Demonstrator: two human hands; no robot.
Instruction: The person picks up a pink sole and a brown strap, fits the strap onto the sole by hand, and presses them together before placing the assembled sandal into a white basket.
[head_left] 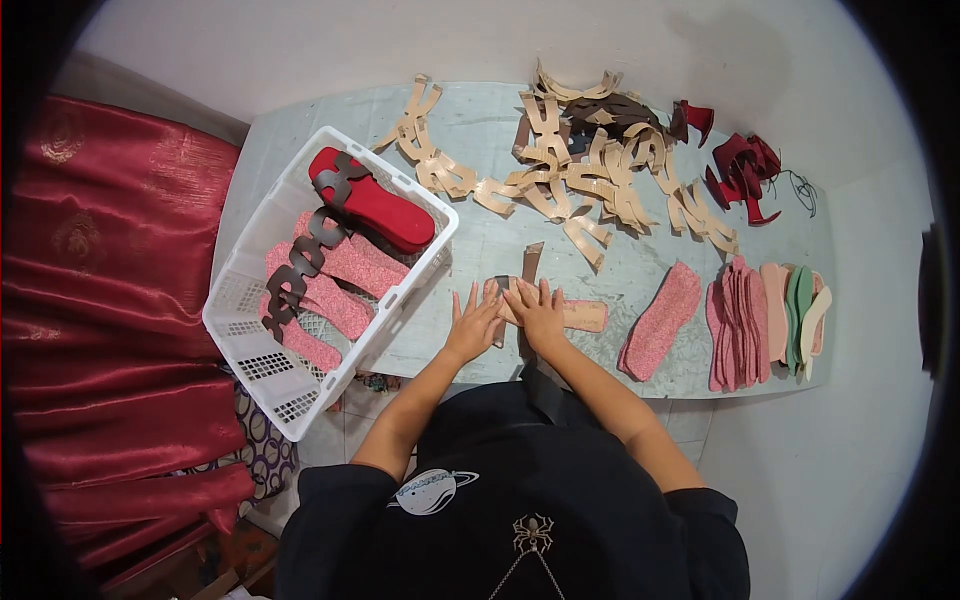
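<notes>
Red cloth (110, 300) bunched at far left, off the counter (480, 130). White basket (262, 368) hangs over the counter's left edge, within my reach: pink insoles (345, 268), one red sole (375, 200) and a dark cut strap (300, 262) laid across them.

My left hand (474, 322) is flat, fingers spread, pressing the left end of the tan insole (580, 315). Nothing gripped. My right hand (538, 310) is just beside it, also flat and splayed on the same piece; thumbs nearly touching. Palms down probably to keep the insole flush on the counter. A brown strap (531, 262) sticks up from under my fingers toward the far side; can't tell if it's attached.

Insole sits at the near edge, centre, straight in front of me.

Right of it: one pink insole (660, 320) lying alone, then a stack of insoles (765, 320) stood on edge, pink, beige, green. Far side: tan cut straps (590, 180) spread out, dark red pieces (745, 170) at far right.
</notes>
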